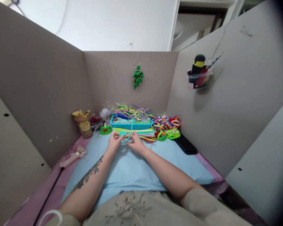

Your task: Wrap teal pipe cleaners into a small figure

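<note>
Both hands meet over the near edge of a pile of coloured pipe cleaners [141, 131]. My left hand [114, 140] pinches a small coiled teal piece [122, 134] between thumb and fingers. From it a teal pipe cleaner [131, 125] loops up and round. My right hand [136, 143] is closed on that strand just right of the coil, thumb and forefinger together. Behind the hands stands a blue tray [145, 125] heaped with many-coloured pipe cleaners [134, 113].
A green figure [106, 129] sits left of the tray; more finished pieces [173, 133] and a black phone-like slab [185, 144] lie right. A pink glue gun [73, 157] and a brown cup [83, 124] are at left. Grey panels surround the blue-covered table [129, 171].
</note>
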A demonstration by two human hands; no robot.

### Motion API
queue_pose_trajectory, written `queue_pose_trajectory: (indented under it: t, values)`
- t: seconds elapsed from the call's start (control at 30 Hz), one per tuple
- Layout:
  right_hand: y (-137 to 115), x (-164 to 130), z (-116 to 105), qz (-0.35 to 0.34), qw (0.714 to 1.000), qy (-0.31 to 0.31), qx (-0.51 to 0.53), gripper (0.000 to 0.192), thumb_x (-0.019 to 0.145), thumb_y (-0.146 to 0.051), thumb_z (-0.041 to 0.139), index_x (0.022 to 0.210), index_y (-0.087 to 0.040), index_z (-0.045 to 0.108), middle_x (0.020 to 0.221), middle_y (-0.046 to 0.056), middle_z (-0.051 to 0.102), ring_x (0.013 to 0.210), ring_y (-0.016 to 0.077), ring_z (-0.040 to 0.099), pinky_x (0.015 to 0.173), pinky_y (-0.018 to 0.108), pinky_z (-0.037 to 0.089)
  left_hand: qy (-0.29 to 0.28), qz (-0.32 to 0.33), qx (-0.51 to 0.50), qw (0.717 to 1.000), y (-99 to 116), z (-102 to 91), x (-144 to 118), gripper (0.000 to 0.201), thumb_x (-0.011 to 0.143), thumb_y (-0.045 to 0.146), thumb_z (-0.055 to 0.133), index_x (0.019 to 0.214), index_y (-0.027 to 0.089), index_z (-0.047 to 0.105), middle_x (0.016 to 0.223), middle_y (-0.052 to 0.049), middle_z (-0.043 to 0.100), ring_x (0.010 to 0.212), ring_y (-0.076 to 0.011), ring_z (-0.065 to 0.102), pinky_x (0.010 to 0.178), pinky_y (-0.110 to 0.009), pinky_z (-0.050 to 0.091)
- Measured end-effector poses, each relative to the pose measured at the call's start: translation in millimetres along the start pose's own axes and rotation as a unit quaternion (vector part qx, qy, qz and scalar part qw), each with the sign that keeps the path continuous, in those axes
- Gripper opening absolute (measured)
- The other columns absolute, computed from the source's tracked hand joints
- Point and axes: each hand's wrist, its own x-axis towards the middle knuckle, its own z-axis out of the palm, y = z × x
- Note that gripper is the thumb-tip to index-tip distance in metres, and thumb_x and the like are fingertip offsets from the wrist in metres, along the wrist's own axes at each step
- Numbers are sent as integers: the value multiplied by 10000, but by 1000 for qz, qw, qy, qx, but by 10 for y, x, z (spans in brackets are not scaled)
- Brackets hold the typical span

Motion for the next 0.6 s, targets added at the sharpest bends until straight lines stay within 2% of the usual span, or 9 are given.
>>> queue_pose_trajectory:
  t: [0.1,0.2,0.3,0.47,0.6]
  values:
    - [-54,-11,-11,-41,999,9,-23,150,713,-145,619,845,-205,658,903,41,512,882,170,504,787,302,434,-8,8,10,1000,-35,-6,13,402,574,347,718,750,198,389,497,105,441,417,-54,387,450,-176,267]
    - [-54,-14,-9,-59,998,19,-19,76,757,-177,598,797,-197,659,809,37,567,813,169,526,751,297,425,-25,30,27,999,-58,-4,18,364,597,305,692,755,197,383,505,105,433,438,-60,402,461,-178,284]
    - [-33,-3,-24,-41,998,46,-21,52,756,-206,605,755,-191,655,721,28,583,728,164,530,699,291,414,-42,53,62,996,-62,8,14,343,595,257,680,742,198,377,495,108,406,434,-60,390,455,-179,282]
    - [-14,44,-114,18,990,137,6,77,737,-227,599,693,-173,633,701,22,572,697,155,516,639,270,389,-71,64,81,992,-47,34,2,350,589,241,690,738,200,376,486,111,398,415,-52,354,435,-176,251]
    - [-6,64,-140,36,991,124,27,104,732,-262,593,683,-171,603,682,1,526,669,138,492,615,254,383,-60,48,68,995,-51,26,7,377,577,248,709,744,200,375,481,113,397,414,-53,361,438,-175,257]
